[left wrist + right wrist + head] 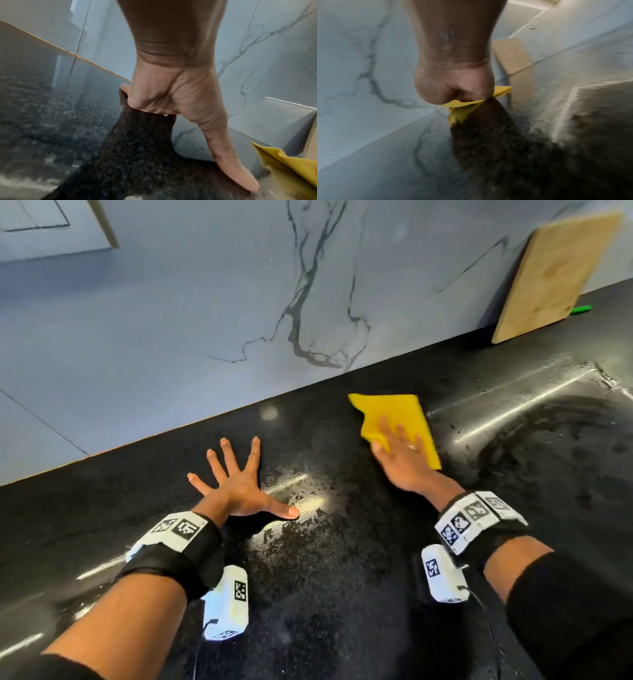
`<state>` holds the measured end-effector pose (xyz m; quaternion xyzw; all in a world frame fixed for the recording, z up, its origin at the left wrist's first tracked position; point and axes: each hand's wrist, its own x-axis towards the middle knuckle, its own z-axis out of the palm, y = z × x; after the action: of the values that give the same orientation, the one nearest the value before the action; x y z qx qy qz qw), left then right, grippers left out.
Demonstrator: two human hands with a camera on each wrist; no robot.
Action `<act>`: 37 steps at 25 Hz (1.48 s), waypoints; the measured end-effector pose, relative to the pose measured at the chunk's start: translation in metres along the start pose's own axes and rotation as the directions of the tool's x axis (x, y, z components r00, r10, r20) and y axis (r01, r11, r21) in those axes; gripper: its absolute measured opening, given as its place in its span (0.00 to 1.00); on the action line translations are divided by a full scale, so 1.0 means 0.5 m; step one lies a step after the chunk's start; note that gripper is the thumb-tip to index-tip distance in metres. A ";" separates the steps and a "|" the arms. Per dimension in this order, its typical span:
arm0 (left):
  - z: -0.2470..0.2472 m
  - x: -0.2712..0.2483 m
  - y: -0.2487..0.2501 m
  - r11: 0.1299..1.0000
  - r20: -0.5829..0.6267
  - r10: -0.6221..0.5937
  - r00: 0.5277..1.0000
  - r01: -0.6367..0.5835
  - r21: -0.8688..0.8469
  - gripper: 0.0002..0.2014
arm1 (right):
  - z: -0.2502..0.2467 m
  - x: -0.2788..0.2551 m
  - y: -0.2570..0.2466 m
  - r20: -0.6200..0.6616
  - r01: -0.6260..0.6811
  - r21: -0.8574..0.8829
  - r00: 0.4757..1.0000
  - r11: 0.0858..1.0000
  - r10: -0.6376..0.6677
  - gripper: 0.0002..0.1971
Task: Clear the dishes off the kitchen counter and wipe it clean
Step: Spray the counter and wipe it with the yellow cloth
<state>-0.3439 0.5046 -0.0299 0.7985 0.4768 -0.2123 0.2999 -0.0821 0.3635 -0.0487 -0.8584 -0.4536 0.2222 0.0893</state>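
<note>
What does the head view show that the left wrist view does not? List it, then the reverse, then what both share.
Only the head view shows the right hand pressing flat on the yellow wiping cloth, the light wooden cutting board leaning on the wall, a green item behind it, and both wrist bands.

Only the left wrist view shows the underside of the left hand, its heel and thumb planted on the stone.

Both show the black speckled counter, the veined grey marble backsplash, the cloth and the spread left hand.
</note>
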 end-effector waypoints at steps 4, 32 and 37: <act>-0.009 -0.030 0.010 0.999 -0.042 0.004 0.999 -0.006 -0.050 0.79 | 0.027 -0.065 -0.042 0.048 -0.153 0.030 0.987 0.988 0.152 0.29; 0.319 -0.325 0.030 0.955 0.009 0.265 0.964 -0.264 0.134 0.78 | 0.113 -0.477 0.242 -0.084 -0.024 -0.119 0.996 0.993 0.014 0.28; 0.391 -0.371 0.077 0.977 -0.129 0.214 0.968 -0.214 0.013 0.70 | 0.281 -0.693 0.083 0.007 0.559 -0.301 0.812 0.773 -0.584 0.28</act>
<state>-0.4045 0.2395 -0.0463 0.8571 0.4066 -0.1263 0.2899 -0.2862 0.0493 -0.0839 -0.6922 -0.7159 0.0783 0.0461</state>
